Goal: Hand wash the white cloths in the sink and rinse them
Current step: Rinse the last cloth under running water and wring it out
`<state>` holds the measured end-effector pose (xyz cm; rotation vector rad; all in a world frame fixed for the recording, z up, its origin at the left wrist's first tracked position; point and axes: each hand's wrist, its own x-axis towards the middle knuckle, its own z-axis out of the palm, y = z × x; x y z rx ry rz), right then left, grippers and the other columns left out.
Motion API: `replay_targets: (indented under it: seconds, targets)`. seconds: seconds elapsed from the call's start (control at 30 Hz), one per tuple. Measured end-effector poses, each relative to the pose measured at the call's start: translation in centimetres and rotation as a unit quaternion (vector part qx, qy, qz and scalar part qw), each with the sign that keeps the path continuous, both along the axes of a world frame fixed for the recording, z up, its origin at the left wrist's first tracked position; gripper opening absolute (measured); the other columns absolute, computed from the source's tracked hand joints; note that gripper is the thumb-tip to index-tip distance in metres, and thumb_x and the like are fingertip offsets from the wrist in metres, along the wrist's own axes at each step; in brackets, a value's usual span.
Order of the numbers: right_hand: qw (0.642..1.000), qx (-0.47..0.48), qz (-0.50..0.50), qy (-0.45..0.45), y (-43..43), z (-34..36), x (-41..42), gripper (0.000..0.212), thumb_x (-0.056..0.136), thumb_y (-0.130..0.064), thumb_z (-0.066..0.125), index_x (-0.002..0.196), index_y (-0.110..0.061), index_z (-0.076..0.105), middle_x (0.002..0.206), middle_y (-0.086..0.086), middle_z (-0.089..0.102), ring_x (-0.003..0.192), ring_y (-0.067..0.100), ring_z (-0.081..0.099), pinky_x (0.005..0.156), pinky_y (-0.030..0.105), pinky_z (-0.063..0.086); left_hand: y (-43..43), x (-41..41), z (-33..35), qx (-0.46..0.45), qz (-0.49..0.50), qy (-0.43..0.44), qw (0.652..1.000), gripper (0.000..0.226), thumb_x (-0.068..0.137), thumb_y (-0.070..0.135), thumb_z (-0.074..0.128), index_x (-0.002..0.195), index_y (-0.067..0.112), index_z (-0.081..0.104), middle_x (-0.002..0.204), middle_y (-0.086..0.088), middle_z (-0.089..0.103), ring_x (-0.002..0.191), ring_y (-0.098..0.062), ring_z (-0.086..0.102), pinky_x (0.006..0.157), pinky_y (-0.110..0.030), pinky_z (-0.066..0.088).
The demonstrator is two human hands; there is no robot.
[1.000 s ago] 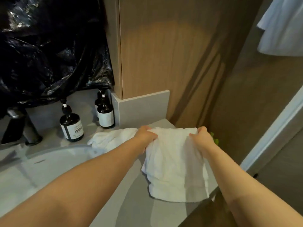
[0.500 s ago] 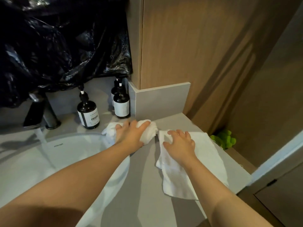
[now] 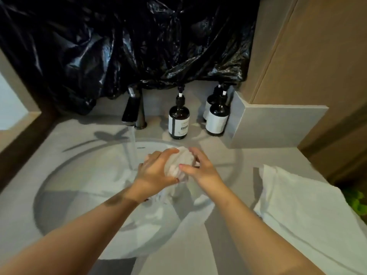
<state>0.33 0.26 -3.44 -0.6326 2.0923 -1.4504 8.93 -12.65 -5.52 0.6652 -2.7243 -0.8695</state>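
A bunched white cloth is held over the round white sink, just right of the water stream running from the dark faucet. My left hand grips the cloth from the left and my right hand clasps it from the right. A second white cloth lies spread flat on the grey counter to the right of the sink, apart from both hands.
Three dark pump bottles stand behind the sink. Black plastic sheeting covers the wall above. A wood panel rises at the right. A green plant shows past the counter edge.
My left hand carried the bunched cloth from the counter to over the sink. My right hand left the flat cloth and joined it. The view turned left.
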Motion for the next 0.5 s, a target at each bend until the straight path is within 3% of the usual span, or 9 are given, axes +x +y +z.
replay_targets:
  seconds: [0.1, 0.2, 0.33, 0.43, 0.5]
  targets:
    - [0.998, 0.008, 0.042, -0.048, -3.3, -1.5, 1.4, 0.053, 0.082, -0.018, 0.070, 0.129, -0.028, 0.047, 0.117, -0.005, 0.051, 0.109, 0.015, 0.051, 0.086, 0.020, 0.044, -2.8, 2.5, -1.2, -0.015, 0.046, -0.032, 0.998, 0.076, 0.072, 0.045, 0.074, 0.136, 0.041, 0.034, 0.135, 0.005, 0.045, 0.123, -0.022, 0.037, 0.101, -0.039, 0.036]
    - [0.995, 0.001, 0.063, -0.072, -6.3, -2.4, 2.2, 0.052, 0.084, -0.018, 0.066, 0.131, -0.032, 0.047, 0.122, -0.006, 0.049, 0.113, 0.015, 0.051, 0.094, 0.028, 0.047, -5.0, 3.8, -1.7, 0.010, 0.092, -0.029, 0.995, 0.074, 0.069, 0.048, 0.075, 0.132, 0.042, 0.036, 0.127, 0.004, 0.048, 0.118, -0.022, 0.042, 0.097, -0.039, 0.039]
    - [0.991, -0.024, 0.080, -0.100, -9.4, -2.9, 2.6, 0.056, 0.088, -0.019, 0.063, 0.138, -0.032, 0.041, 0.125, -0.009, 0.048, 0.113, 0.013, 0.051, 0.078, 0.015, 0.044, -7.6, 4.8, -2.7, 0.155, 0.098, 0.040, 0.982, 0.074, 0.060, 0.046, 0.078, 0.124, 0.044, 0.040, 0.120, 0.005, 0.054, 0.115, -0.021, 0.048, 0.097, -0.042, 0.042]
    - [0.992, -0.011, 0.082, -0.098, -11.2, -3.7, 2.3, 0.057, 0.089, -0.018, 0.060, 0.141, -0.028, 0.038, 0.136, -0.003, 0.047, 0.106, 0.009, 0.053, 0.073, 0.012, 0.042, -8.7, 5.5, -3.5, 0.358, 0.131, 0.130, 0.915, 0.070, 0.068, 0.014, 0.082, 0.120, 0.036, 0.041, 0.113, -0.001, 0.061, 0.105, -0.022, 0.062, 0.079, -0.029, 0.053]
    - [0.987, -0.020, 0.086, -0.136, -11.9, -4.6, 1.7, 0.052, 0.093, -0.016, 0.057, 0.140, -0.022, 0.039, 0.133, -0.002, 0.048, 0.089, -0.004, 0.055, 0.060, 0.002, 0.041, -9.0, 5.9, -4.3, 0.469, 0.160, 0.179, 0.850, 0.071, 0.064, 0.011, 0.084, 0.119, 0.032, 0.045, 0.109, -0.004, 0.066, 0.097, -0.023, 0.067, 0.072, -0.028, 0.055]
